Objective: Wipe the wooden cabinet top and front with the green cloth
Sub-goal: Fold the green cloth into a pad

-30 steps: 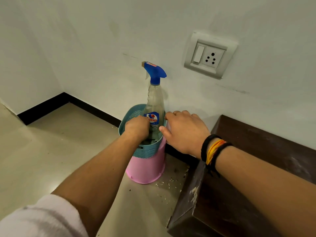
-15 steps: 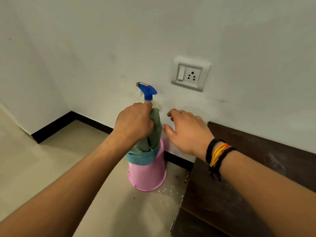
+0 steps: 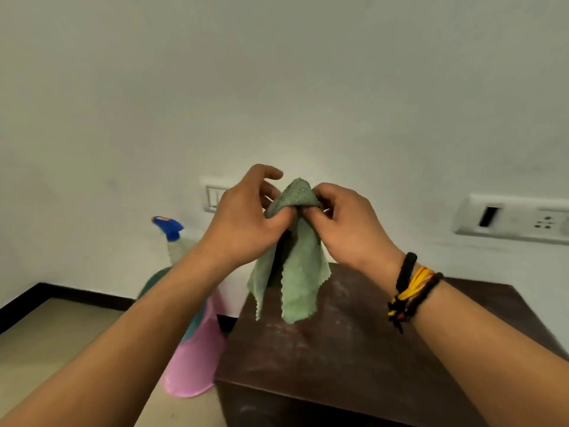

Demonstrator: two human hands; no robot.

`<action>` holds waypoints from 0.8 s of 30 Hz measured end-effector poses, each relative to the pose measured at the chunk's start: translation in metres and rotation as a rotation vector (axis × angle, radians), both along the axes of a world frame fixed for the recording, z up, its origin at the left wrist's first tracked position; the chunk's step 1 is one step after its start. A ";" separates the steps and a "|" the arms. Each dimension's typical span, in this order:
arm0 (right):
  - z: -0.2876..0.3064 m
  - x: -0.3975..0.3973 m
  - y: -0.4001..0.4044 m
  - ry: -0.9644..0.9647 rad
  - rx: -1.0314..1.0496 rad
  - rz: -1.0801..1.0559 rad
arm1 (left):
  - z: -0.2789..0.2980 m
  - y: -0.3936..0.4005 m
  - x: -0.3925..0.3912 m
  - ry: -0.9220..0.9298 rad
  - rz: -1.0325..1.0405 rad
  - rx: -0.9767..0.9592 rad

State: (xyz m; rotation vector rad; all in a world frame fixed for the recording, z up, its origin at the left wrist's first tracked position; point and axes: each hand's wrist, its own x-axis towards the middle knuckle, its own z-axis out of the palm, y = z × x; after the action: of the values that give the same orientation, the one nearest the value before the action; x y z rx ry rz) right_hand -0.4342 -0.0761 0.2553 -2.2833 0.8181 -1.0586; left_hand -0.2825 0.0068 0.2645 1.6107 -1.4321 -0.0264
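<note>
**Both hands on the cloth, nothing wiped yet**

Left hand (image 3: 246, 220) and right hand (image 3: 345, 223) are each pinched shut on the green cloth (image 3: 292, 272), which we've got dangling above the dusty cabinet top (image 3: 354, 334). If we wipe with it bunched up, we'd probably just smear dust. A wide swing could clip the spray bottle (image 3: 171, 235) beside it.

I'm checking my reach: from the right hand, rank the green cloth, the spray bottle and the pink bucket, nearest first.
From the right hand:
1. Green cloth: in its grip, shared with the left hand.
2. Spray bottle: left, by the wall.
3. Pink bucket: lower left, on the floor.
</note>
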 end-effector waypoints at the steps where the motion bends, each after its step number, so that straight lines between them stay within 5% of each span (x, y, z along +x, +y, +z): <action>1: 0.002 -0.019 -0.002 -0.002 -0.004 -0.026 | -0.004 -0.005 -0.012 0.078 -0.055 0.068; 8: 0.002 -0.113 -0.016 -0.098 0.144 -0.041 | -0.040 -0.028 -0.080 0.763 -0.692 0.347; 13: -0.010 -0.145 -0.024 -0.118 0.205 -0.004 | -0.035 -0.042 -0.111 0.684 -0.658 0.340; 21: -0.031 -0.151 -0.041 -0.065 0.211 -0.005 | -0.025 -0.048 -0.105 0.691 -0.504 0.026; 24: -0.036 -0.149 -0.046 -0.008 0.205 0.048 | -0.025 -0.051 -0.091 0.463 -0.432 -0.038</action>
State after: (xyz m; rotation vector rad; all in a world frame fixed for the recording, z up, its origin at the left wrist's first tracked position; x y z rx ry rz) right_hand -0.5833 -0.1223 0.2192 -2.1146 0.8243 -0.9181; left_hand -0.3734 -0.0443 0.2398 1.1382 -1.3676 -0.5807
